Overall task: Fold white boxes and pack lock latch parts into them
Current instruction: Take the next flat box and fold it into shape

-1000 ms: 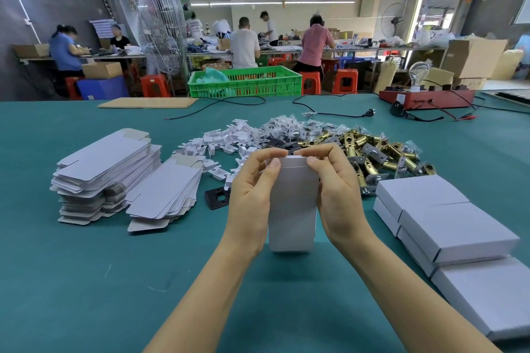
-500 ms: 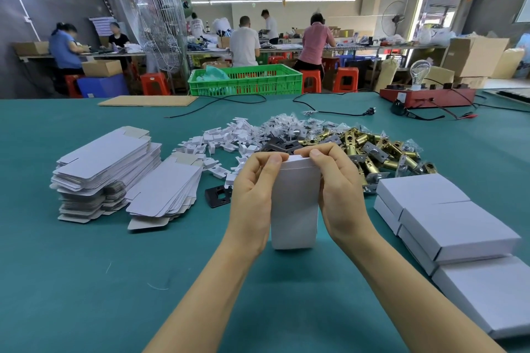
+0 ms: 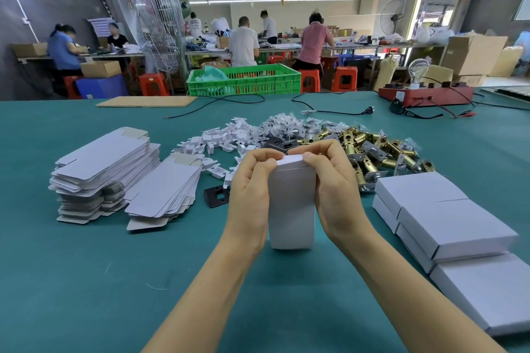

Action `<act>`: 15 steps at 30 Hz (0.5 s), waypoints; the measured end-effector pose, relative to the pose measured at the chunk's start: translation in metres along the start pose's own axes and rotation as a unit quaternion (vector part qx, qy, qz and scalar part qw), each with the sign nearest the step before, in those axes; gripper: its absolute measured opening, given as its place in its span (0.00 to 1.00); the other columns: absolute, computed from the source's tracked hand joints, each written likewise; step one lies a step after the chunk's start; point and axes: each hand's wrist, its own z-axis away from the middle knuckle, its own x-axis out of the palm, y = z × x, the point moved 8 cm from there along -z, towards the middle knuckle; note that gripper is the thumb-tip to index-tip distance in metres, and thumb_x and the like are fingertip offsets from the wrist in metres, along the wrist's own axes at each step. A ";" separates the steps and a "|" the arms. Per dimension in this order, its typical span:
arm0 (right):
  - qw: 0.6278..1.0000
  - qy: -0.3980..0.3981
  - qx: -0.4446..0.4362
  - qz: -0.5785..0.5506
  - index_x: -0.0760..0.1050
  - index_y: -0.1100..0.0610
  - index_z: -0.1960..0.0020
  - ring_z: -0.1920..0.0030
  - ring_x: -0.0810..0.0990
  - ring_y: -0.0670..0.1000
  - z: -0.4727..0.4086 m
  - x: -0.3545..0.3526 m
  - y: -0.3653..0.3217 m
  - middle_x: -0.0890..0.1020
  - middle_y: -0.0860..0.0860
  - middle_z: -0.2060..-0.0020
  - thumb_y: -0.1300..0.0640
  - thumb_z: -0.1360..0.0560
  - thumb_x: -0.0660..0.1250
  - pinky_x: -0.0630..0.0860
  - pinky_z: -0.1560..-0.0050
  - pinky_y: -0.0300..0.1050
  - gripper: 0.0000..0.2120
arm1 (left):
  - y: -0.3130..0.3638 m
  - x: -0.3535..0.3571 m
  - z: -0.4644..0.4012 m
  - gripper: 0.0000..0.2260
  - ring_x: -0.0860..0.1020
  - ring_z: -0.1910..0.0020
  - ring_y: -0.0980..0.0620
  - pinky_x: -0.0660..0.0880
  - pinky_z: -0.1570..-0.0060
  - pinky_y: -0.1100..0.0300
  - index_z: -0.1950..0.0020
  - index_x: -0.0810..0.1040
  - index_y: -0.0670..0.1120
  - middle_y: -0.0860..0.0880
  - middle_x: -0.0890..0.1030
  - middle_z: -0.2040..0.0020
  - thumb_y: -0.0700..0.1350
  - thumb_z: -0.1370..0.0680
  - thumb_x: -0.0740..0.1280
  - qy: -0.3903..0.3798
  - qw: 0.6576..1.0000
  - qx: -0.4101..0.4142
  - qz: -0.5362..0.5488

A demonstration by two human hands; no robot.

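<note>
Two bare forearms, no sleeves in view, ending in left hand [image 3: 250, 195] and right hand [image 3: 334, 189] with short, unpainted nails and no rings, watch or gloves.

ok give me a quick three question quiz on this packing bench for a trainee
1. True or false: both hands, the left hand and the right hand, hold the white box upright on the table.
2. Multiple choice: where are the flat unfolded box blanks? A) left of the hands B) right of the hands C) in the green crate
3. Fill in: the brass latch parts lie in a pile just behind the stack of ___ white boxes on the right.

Key: 1 true; 2 A; 3 closed (finished).
</note>
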 end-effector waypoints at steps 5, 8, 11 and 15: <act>0.999 0.007 0.027 -0.042 0.74 0.54 0.56 0.52 0.75 0.54 0.000 -0.001 0.002 0.78 0.63 0.52 0.57 0.29 0.64 0.70 0.49 0.53 0.02 | 0.000 0.001 0.004 0.04 0.74 0.54 0.52 0.70 0.50 0.52 0.60 0.81 0.57 0.53 0.80 0.56 0.51 0.27 0.67 0.004 0.999 0.009 -0.032; 0.997 -0.007 0.044 -0.067 0.72 0.55 0.56 0.51 0.73 0.54 -0.001 0.001 0.005 0.78 0.61 0.52 0.64 0.23 0.63 0.69 0.48 0.52 0.05 | 0.002 -0.003 0.001 0.07 0.76 0.54 0.54 0.72 0.49 0.57 0.60 0.82 0.55 0.53 0.81 0.57 0.45 0.23 0.68 0.004 0.999 0.025 -0.037; 0.988 -0.038 0.079 -0.130 0.73 0.58 0.56 0.53 0.77 0.54 -0.002 0.006 0.008 0.80 0.60 0.52 0.65 0.22 0.62 0.74 0.53 0.46 0.05 | 0.004 -0.006 -0.002 0.13 0.78 0.55 0.57 0.73 0.50 0.60 0.61 0.83 0.54 0.54 0.83 0.57 0.40 0.20 0.66 0.008 0.999 0.019 -0.035; 0.976 -0.092 0.108 -0.166 0.75 0.61 0.50 0.57 0.78 0.51 -0.004 0.010 0.006 0.83 0.57 0.52 0.64 0.21 0.58 0.76 0.56 0.43 0.07 | 0.004 -0.007 -0.006 0.15 0.81 0.56 0.57 0.76 0.51 0.57 0.62 0.84 0.55 0.54 0.85 0.57 0.43 0.19 0.64 -0.006 1.000 -0.001 -0.009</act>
